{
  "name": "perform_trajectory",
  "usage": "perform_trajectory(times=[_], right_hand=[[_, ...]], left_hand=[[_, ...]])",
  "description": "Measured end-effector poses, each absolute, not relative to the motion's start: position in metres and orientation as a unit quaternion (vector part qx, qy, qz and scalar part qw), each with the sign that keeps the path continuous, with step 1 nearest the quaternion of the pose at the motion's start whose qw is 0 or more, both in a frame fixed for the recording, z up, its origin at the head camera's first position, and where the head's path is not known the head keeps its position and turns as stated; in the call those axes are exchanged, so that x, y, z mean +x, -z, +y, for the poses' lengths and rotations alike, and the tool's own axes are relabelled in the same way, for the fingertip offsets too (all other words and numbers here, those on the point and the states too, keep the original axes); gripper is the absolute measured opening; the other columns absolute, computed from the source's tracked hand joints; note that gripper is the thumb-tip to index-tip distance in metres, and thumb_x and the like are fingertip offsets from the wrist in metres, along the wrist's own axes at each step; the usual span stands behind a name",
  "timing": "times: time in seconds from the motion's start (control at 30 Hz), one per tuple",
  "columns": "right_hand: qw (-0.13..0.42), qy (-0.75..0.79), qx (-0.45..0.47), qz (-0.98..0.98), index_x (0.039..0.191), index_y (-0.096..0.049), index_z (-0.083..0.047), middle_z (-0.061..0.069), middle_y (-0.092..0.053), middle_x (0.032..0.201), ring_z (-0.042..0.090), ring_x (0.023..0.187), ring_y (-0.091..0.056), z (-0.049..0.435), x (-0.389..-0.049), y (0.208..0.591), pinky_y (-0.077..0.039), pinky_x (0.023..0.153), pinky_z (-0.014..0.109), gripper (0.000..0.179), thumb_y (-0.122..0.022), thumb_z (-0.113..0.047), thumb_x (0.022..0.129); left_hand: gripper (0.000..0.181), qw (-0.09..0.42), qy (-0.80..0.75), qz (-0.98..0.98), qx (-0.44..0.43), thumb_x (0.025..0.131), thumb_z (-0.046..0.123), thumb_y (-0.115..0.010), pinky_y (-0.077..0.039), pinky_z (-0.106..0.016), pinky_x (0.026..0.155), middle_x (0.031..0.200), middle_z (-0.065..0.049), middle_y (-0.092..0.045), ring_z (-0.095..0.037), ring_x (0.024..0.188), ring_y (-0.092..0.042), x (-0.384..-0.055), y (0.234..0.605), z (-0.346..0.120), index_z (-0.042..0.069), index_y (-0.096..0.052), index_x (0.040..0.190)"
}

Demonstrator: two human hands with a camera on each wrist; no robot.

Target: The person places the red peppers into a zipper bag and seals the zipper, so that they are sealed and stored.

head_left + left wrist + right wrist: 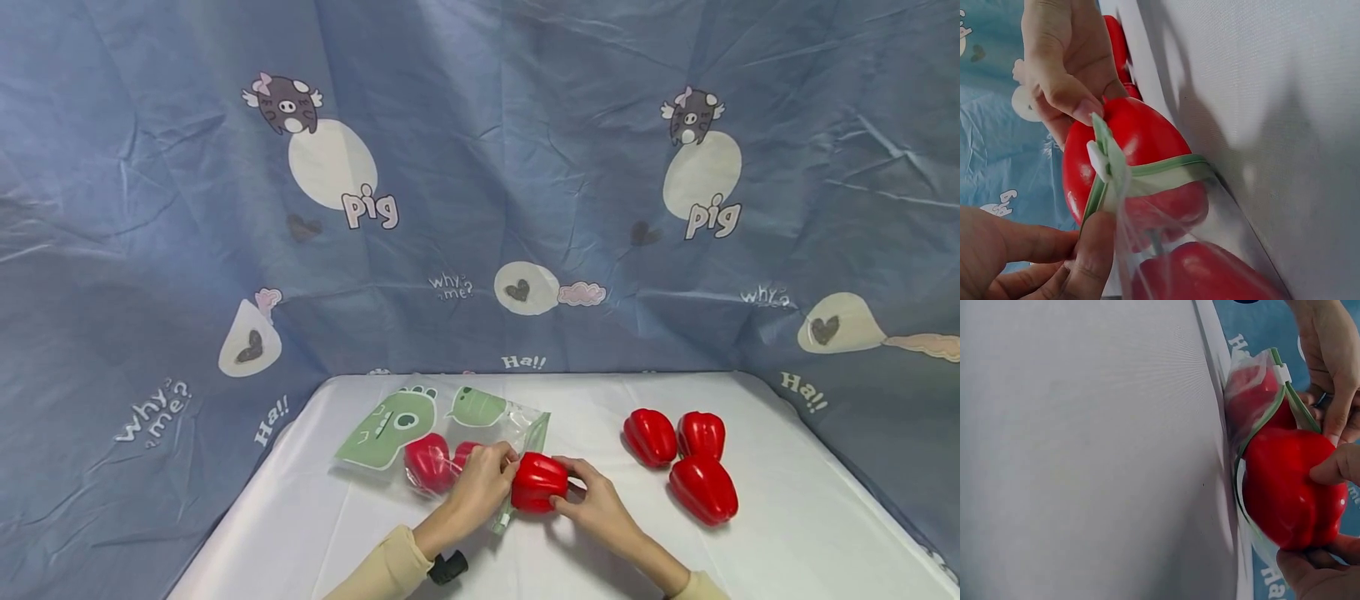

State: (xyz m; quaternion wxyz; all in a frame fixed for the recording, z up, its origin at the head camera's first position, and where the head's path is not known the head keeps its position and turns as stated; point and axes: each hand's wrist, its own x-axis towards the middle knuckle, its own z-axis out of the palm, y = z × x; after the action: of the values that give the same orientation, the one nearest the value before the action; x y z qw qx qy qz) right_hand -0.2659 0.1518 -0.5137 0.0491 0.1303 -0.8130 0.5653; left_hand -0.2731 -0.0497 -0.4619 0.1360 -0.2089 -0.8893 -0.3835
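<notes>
A red bell pepper (539, 483) sits partly inside the mouth of a clear zip bag (465, 435) printed with green cartoon shapes. My right hand (597, 510) grips the pepper's outer end between thumb and fingers. With thumb and fingertips, my left hand (482, 481) pinches the bag's green-edged rim beside the pepper. The left wrist view shows the white zip slider (1099, 161) on that rim, with the pepper's inner end behind the clear plastic. Deeper in the bag lie red peppers (429, 462), one partly hidden by my left hand.
Three more red peppers (702, 489) lie grouped on the white table (780, 467) to the right. A small black object (448, 568) rests near my left sleeve. A blue printed curtain (465, 167) rises behind the table and along its sides.
</notes>
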Motion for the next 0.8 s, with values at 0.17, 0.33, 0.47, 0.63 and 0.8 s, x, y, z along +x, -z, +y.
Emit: perform_trajectory(times=[0.17,0.33,0.47,0.63,0.8], right_hand=[[0.053,-0.562,0.128,-0.815,0.123,-0.057,-0.002,0.013,-0.061,0.124,0.03,0.117,-0.057,0.146,-0.265,0.508,-0.051,0.092,0.035,0.053,-0.075,0.005,0.074],[0.061,-0.557,0.151,-0.815,0.123,-0.059,0.004,0.017,-0.063,0.118,0.034,0.111,-0.059,0.142,-0.257,0.488,-0.052,0.09,0.038,0.051,-0.075,0.005,0.075],[0.063,-0.548,0.158,-0.819,0.123,-0.062,0.0,0.01,-0.065,0.111,0.028,0.105,-0.062,0.143,-0.265,0.498,-0.054,0.086,0.033,0.053,-0.08,-0.003,0.073],[0.057,-0.543,0.158,-0.823,0.124,-0.062,-0.005,0.005,-0.065,0.11,0.023,0.105,-0.061,0.146,-0.273,0.513,-0.054,0.087,0.028,0.053,-0.08,-0.006,0.074],[0.047,-0.559,0.164,-0.812,0.126,-0.059,-0.003,0.007,-0.063,0.116,0.025,0.111,-0.059,0.145,-0.274,0.514,-0.053,0.089,0.033,0.051,-0.071,0.004,0.077]], left_hand=[[0.005,0.141,0.383,-0.889,-0.207,0.084,-0.002,-0.063,-0.042,-0.016,0.047,0.065,-0.004,-0.063,-0.002,0.054,-0.048,-0.274,0.459,-0.05,-0.001,-0.067,0.084],[0.004,0.145,0.382,-0.888,-0.212,0.084,-0.002,-0.063,-0.042,-0.017,0.048,0.065,-0.004,-0.064,-0.002,0.055,-0.049,-0.275,0.46,-0.051,-0.001,-0.067,0.083],[0.004,0.144,0.381,-0.888,-0.213,0.084,-0.003,-0.063,-0.043,-0.017,0.049,0.066,-0.004,-0.065,-0.002,0.056,-0.049,-0.275,0.462,-0.051,0.0,-0.066,0.082],[0.004,0.147,0.381,-0.887,-0.214,0.083,-0.002,-0.063,-0.043,-0.016,0.049,0.067,-0.005,-0.066,-0.001,0.056,-0.05,-0.273,0.463,-0.051,0.0,-0.067,0.082],[0.005,0.156,0.379,-0.885,-0.22,0.083,-0.002,-0.063,-0.043,-0.017,0.051,0.068,-0.005,-0.067,-0.002,0.057,-0.052,-0.273,0.463,-0.049,0.0,-0.067,0.081]])
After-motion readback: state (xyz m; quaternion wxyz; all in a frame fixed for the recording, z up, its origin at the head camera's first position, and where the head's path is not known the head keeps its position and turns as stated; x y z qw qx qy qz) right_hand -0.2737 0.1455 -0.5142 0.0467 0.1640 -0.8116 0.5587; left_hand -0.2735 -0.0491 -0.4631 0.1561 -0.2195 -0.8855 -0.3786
